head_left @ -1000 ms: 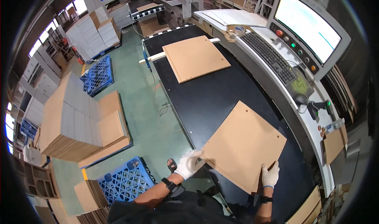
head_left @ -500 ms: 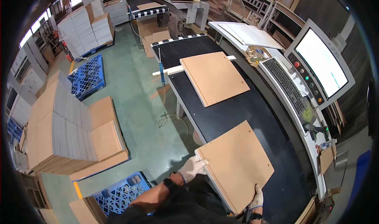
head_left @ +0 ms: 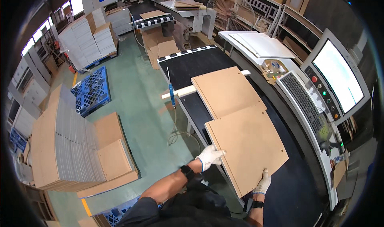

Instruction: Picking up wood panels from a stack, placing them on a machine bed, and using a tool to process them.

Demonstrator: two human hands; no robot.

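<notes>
I hold a tan wooden board by its sides over a black conveyor belt. My left hand, in a white glove, grips the grooved left edge, its thumb on top. At the near right side my gloved right hand is closed on the same board, thumb above and the other fingers hidden beneath. The far edge of this board overlaps a second tan board, which lies farther along the belt across a pale wooden strip. Small dark holes show near the boards' right sides.
Left of the belt stands a tall stack of boards, with blue plastic pallets on the green floor. A blue-handled screwdriver-like tool hangs at the belt's left edge. On the right are a keyboard and a monitor with buttons.
Both hands have carried the near board forward along the belt, so its far edge now covers the near edge of the second board. The view has shifted slightly too.
</notes>
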